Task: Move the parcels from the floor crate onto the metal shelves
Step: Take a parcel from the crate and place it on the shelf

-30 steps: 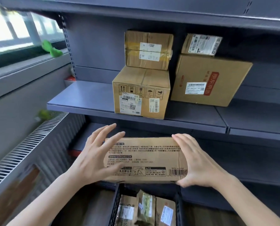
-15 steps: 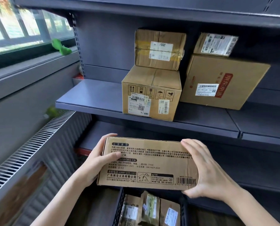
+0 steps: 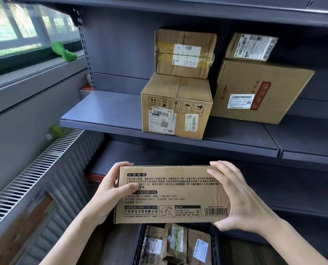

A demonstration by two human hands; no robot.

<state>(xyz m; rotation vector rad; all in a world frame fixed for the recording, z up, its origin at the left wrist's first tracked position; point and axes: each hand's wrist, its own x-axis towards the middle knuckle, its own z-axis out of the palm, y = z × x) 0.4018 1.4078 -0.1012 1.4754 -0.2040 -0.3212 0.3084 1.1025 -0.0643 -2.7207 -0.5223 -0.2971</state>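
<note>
While the flat box (image 3: 170, 194) hung in the air above the crate (image 3: 140, 243), it was held by both short ends, its long axis running left to right and its printed face turned toward the camera. The left hand (image 3: 111, 190) had a grip on the left end, thumb curled over the printed face and fingers wrapped behind. The right hand (image 3: 235, 197) clasped the right end, fingers hooked over the top edge and thumb under the bottom corner. The box sat below and nearer than the middle shelf (image 3: 102, 111). On that shelf the open stretch lay up and to the left, beside the stacked boxes (image 3: 178, 104) and well left of the large leaning box (image 3: 260, 92). I judged that the coming move turned on this: the box had to rise, go farther in and shift left, and the left hand was the nearer one to that gap. More parcels (image 3: 176, 243) remained in the crate.
</note>
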